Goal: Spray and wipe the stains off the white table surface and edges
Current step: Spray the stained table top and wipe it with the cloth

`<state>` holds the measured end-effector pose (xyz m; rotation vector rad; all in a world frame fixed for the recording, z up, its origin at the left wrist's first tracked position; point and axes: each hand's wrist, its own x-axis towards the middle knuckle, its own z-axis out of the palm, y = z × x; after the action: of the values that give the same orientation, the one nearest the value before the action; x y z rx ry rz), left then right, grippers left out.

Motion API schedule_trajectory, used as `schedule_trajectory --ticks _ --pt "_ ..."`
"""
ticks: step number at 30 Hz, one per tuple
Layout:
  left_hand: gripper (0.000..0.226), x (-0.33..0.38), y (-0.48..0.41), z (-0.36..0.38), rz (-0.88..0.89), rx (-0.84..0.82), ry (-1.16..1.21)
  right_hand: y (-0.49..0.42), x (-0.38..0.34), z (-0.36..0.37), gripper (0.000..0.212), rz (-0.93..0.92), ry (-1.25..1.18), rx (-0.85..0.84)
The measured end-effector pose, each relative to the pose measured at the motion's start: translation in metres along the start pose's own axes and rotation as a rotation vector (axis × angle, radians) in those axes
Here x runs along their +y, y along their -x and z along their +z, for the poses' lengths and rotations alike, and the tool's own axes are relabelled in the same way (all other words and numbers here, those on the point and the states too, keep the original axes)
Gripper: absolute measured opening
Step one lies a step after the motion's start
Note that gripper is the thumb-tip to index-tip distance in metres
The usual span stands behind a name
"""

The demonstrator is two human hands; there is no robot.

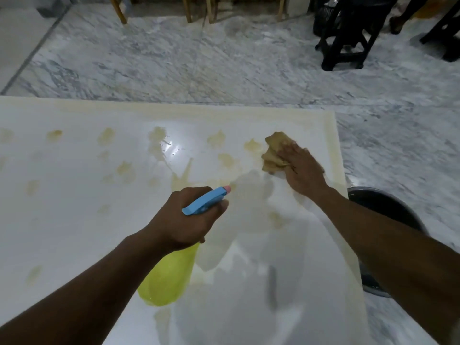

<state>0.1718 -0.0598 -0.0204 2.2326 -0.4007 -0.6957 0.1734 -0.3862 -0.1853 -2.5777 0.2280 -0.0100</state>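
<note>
The white table (74,220) fills the lower view, dotted with several yellowish-brown stains (216,139) and stained along its far and right edges. My left hand (184,220) grips a spray bottle (169,272) with a yellow-green body and blue trigger head, its pink nozzle pointing toward the table's far right. My right hand (301,168) presses flat on a crumpled tan cloth (275,151) near the far right corner. A wet, shiny patch lies at the table's middle far side.
A dark round bucket (388,207) stands on the marble floor just off the table's right edge. Black stools (348,33) stand at the far right, and wooden chair legs (119,8) along the top.
</note>
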Motion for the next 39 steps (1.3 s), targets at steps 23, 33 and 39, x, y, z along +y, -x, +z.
schedule_trajectory --ticks 23,33,39 --pt "0.026 -0.022 0.235 -0.038 0.197 0.079 0.153 0.313 -0.206 0.012 0.031 0.874 -1.466 -0.153" --pt "0.023 -0.002 0.135 -0.051 0.197 0.064 0.187 0.128 -0.144 -0.089 0.032 0.52 -0.52 0.021" --pt "0.021 0.005 0.058 -0.03 0.183 0.013 0.165 0.033 -0.065 -0.064 0.041 0.431 -0.152 -0.04"
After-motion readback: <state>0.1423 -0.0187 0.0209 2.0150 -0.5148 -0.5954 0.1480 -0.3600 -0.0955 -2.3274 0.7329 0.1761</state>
